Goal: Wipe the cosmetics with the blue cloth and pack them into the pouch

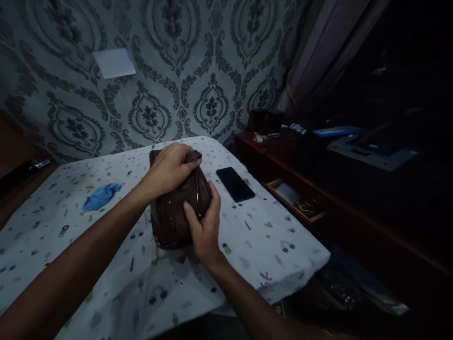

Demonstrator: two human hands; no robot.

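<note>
A dark brown leather-like bag (pixel 180 208) with brass-coloured zippers stands on the cloth-covered table. My left hand (pixel 172 167) lies over its top, fingers bent round the far side, thumb by a short strap or tab (pixel 193 156). Against the bag's right side, my right hand (pixel 205 226) grips with the thumb on the front near a zipper and the fingers along the edge. What the left fingertips touch is hidden behind the bag. To the right, a black smartphone (pixel 235 183) lies flat, apart from both hands.
A crumpled blue cloth (pixel 102 196) lies on the patterned white tablecloth (pixel 116 255) at left. Right of the table, a dark red desk (pixel 347 222) has a drawer (pixel 296 199) pulled out, with things inside. The patterned wall (pixel 212 61) bounds the far side.
</note>
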